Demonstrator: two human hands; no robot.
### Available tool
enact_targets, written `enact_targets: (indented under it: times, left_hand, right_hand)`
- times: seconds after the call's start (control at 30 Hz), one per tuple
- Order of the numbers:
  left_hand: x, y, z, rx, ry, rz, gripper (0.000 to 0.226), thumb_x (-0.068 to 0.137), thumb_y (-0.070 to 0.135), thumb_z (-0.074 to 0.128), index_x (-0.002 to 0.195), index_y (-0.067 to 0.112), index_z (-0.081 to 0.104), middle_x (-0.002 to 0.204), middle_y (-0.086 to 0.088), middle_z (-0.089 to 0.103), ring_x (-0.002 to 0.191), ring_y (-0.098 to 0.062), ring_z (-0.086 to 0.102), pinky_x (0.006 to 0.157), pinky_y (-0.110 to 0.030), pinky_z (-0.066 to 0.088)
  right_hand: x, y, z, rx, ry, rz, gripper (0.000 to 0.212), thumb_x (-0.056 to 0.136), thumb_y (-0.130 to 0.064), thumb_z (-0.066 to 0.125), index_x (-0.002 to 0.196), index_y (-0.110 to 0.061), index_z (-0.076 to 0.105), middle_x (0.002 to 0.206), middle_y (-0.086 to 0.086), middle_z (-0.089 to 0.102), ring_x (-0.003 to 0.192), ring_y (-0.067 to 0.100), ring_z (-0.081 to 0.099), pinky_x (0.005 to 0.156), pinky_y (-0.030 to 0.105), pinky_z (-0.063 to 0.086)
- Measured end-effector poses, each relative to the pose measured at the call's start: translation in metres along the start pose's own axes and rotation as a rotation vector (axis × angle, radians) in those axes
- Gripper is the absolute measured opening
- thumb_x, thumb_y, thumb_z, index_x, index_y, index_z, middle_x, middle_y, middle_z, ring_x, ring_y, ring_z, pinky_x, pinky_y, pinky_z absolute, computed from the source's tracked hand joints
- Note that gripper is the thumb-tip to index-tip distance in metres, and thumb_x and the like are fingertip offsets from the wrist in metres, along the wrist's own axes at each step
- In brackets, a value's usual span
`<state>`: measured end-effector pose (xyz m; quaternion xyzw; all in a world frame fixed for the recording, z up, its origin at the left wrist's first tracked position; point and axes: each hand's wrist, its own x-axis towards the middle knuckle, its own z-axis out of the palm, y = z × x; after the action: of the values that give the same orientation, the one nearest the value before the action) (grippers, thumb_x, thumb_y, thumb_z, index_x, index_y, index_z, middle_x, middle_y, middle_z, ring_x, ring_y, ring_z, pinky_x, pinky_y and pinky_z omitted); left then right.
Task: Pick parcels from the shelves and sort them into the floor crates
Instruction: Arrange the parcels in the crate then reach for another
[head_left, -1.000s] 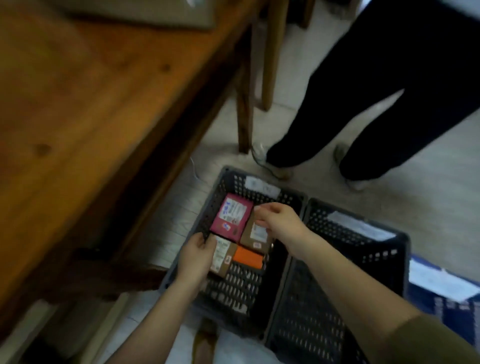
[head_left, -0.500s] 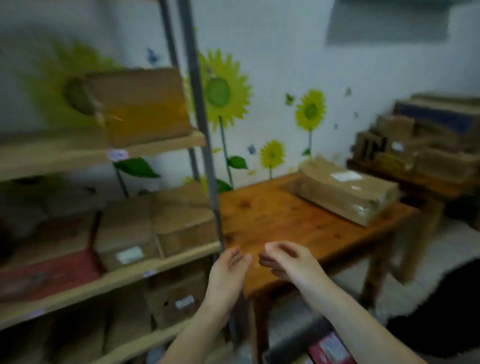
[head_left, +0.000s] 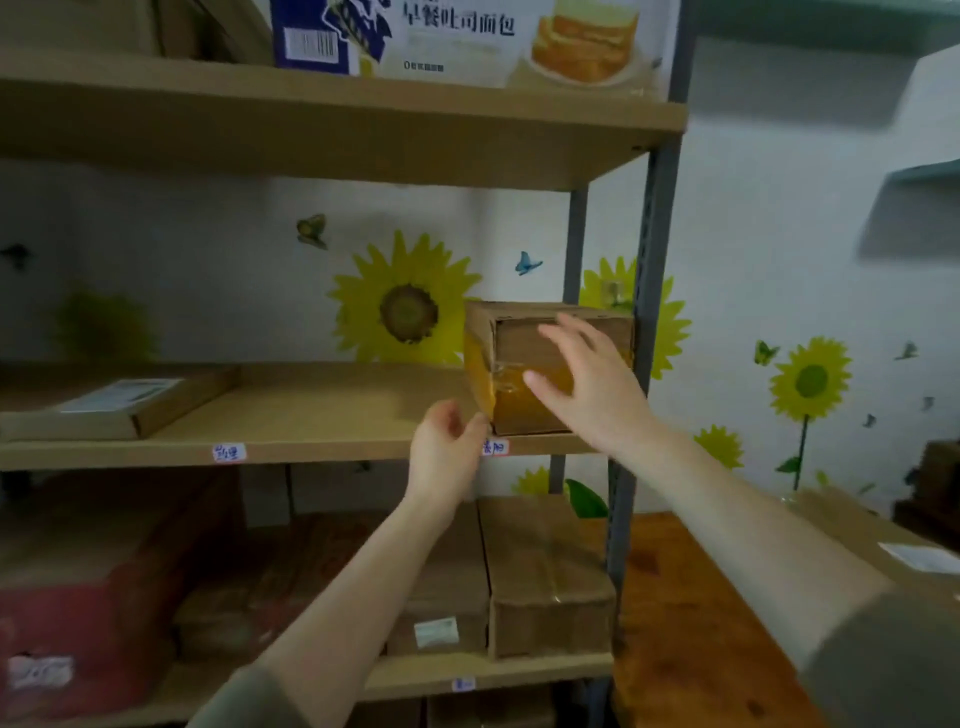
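A brown cardboard parcel (head_left: 524, 338) wrapped with yellowish tape stands at the right end of the middle shelf (head_left: 311, 410). My right hand (head_left: 592, 384) is spread open in front of its face, fingers apart, at or just off the surface. My left hand (head_left: 447, 452) is at the parcel's lower left corner by the shelf's front edge, fingers loosely curled, holding nothing. The floor crates are out of view.
A flat parcel (head_left: 119, 400) lies at the left of the middle shelf. Several cardboard parcels (head_left: 540, 571) and a red one (head_left: 67, 623) fill the lower shelf. A printed bread box (head_left: 467, 36) sits on top. A grey shelf post (head_left: 649, 312) and a wooden table (head_left: 691, 623) stand right.
One second ago both hands were down in a floor crate among small parcels. The view has since swung up to the shelves, and both hands have risen to the taped parcel.
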<state>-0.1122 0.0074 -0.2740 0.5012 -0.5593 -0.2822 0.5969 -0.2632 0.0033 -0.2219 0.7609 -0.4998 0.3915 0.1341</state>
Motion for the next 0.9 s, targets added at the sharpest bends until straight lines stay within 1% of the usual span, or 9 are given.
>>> enact_targets:
  times: [0.17,0.27,0.37,0.47,0.53,0.67,0.77,0.83,0.9]
  left_hand:
    - [0.039,-0.006,0.018,0.084,-0.087,-0.012,0.025,0.092,0.012,0.046,0.114,0.006,0.056,0.094,0.003,0.053,0.09,-0.014,0.047,0.078,-0.025,0.036]
    - [0.048,-0.008,0.024,0.173,-0.162,-0.03,0.016,0.091,0.011,0.046,0.079,0.017,0.056,0.077,0.003,0.053,0.086,-0.023,0.053,0.073,-0.027,0.039]
    - [0.05,-0.008,0.025,0.146,-0.187,-0.051,0.019,0.092,0.013,0.044,0.089,0.011,0.062,0.085,-0.006,0.06,0.086,-0.026,0.058,0.073,-0.033,0.045]
    - [0.051,-0.007,0.023,-0.068,-0.134,-0.116,0.021,0.095,0.019,0.042,0.082,0.023,0.059,0.087,-0.002,0.062,0.089,-0.023,0.059,0.082,-0.039,0.05]
    - [0.053,-0.008,0.025,-0.229,-0.064,-0.199,0.013,0.095,0.023,0.045,0.095,0.02,0.057,0.09,0.0,0.06,0.089,-0.019,0.058,0.082,-0.038,0.05]
    - [0.056,0.008,0.033,-0.608,-0.03,-0.327,0.014,0.092,0.03,0.053,0.092,0.015,0.056,0.087,-0.005,0.062,0.08,-0.02,0.059,0.074,-0.034,0.048]
    - [0.057,0.027,0.034,-0.779,0.018,-0.215,0.02,0.092,0.039,0.05,0.094,0.026,0.064,0.102,-0.003,0.07,0.097,-0.018,0.064,0.087,-0.035,0.049]
    - [0.056,0.037,0.031,-0.748,0.049,-0.074,0.022,0.095,0.035,0.045,0.094,0.032,0.066,0.107,0.002,0.069,0.105,-0.016,0.062,0.091,-0.036,0.049]
    - [0.052,0.04,0.027,-0.549,0.053,0.069,0.023,0.096,0.023,0.045,0.099,0.037,0.063,0.11,0.006,0.066,0.106,-0.013,0.061,0.089,-0.035,0.052]
  right_hand:
    - [0.083,-0.005,0.02,-0.368,-0.176,-0.005,0.076,0.084,-0.066,0.039,0.136,-0.011,0.039,0.143,0.012,0.041,0.134,0.028,0.034,0.111,0.053,0.018]
    - [0.101,-0.007,0.033,-0.438,-0.255,0.01,0.063,0.085,-0.062,0.042,0.119,-0.01,0.052,0.12,0.011,0.06,0.114,0.03,0.053,0.1,0.05,0.033]
    - [0.099,-0.003,0.038,-0.386,-0.168,-0.1,0.036,0.09,-0.046,0.044,0.091,-0.011,0.053,0.08,0.004,0.057,0.088,0.029,0.06,0.064,0.033,0.04]
    - [0.093,0.005,0.032,-0.347,-0.073,-0.167,0.028,0.089,-0.038,0.045,0.076,-0.013,0.044,0.058,-0.004,0.039,0.069,0.026,0.055,0.055,0.029,0.032]
    - [0.092,0.01,0.021,-0.289,-0.016,-0.154,0.027,0.088,-0.036,0.045,0.075,-0.013,0.047,0.056,-0.005,0.04,0.06,0.023,0.052,0.051,0.029,0.036]
    - [0.098,0.015,-0.017,-0.074,0.064,-0.019,0.029,0.086,-0.036,0.047,0.064,-0.018,0.047,0.054,-0.004,0.044,0.049,0.012,0.047,0.045,0.023,0.033]
    - [0.1,0.028,-0.044,0.226,0.138,0.182,0.036,0.083,-0.031,0.05,0.051,-0.018,0.037,0.047,-0.004,0.033,0.043,0.015,0.038,0.046,0.025,0.029]
    - [0.096,0.044,-0.057,0.64,0.198,0.404,0.028,0.084,-0.022,0.052,0.058,-0.015,0.045,0.049,-0.001,0.04,0.042,0.018,0.047,0.046,0.026,0.038]
    - [0.083,0.059,-0.057,1.013,0.178,0.612,0.01,0.088,-0.01,0.052,0.081,-0.008,0.059,0.06,0.003,0.057,0.045,0.015,0.061,0.047,0.025,0.05]
